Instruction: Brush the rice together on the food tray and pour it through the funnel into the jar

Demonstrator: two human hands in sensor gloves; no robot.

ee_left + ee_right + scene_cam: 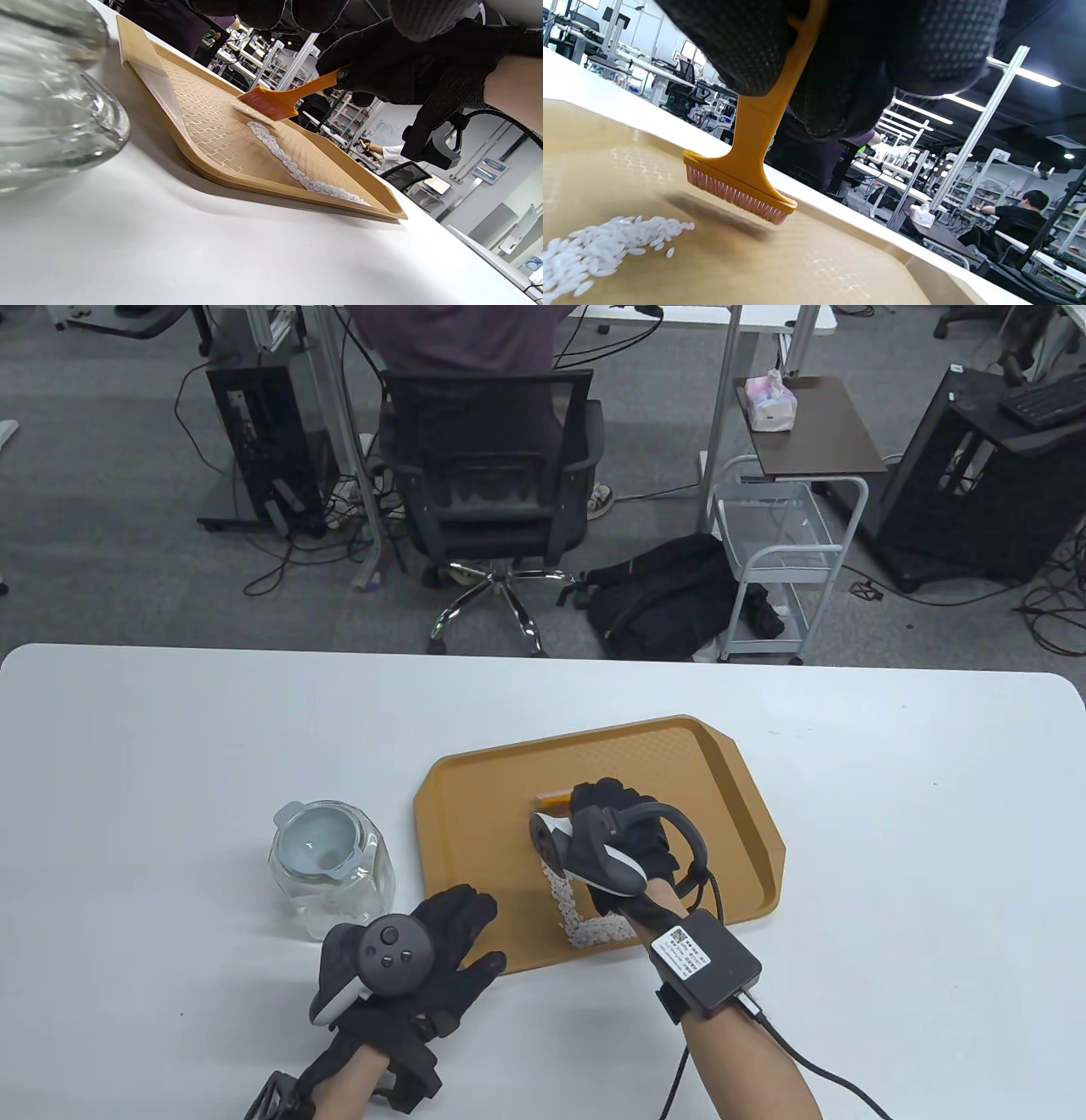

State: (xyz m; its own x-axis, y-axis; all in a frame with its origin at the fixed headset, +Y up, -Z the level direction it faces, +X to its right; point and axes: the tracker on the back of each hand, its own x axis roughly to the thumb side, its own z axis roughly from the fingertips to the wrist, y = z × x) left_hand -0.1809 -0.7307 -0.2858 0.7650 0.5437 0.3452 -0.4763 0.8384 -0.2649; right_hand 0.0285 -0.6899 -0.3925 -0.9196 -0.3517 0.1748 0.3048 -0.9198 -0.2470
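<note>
An orange-brown food tray [679,763] [140,55] [840,271] lies at the table's middle. White rice [577,918] [292,169] [589,250] forms a line near its front edge. My right hand [615,836] [840,51] grips the handle of an orange brush [551,796] [275,101] [746,169], held just above the tray beyond the rice. A glass jar [331,869] [51,101] with a pale funnel [318,836] in its mouth stands left of the tray. My left hand [450,942] rests flat on the table with fingertips at the tray's front-left corner.
An office chair [492,475] with a seated person, a black bag [670,598] and a white cart [785,560] stand beyond the table's far edge. White tabletop [925,814] stretches right of the tray.
</note>
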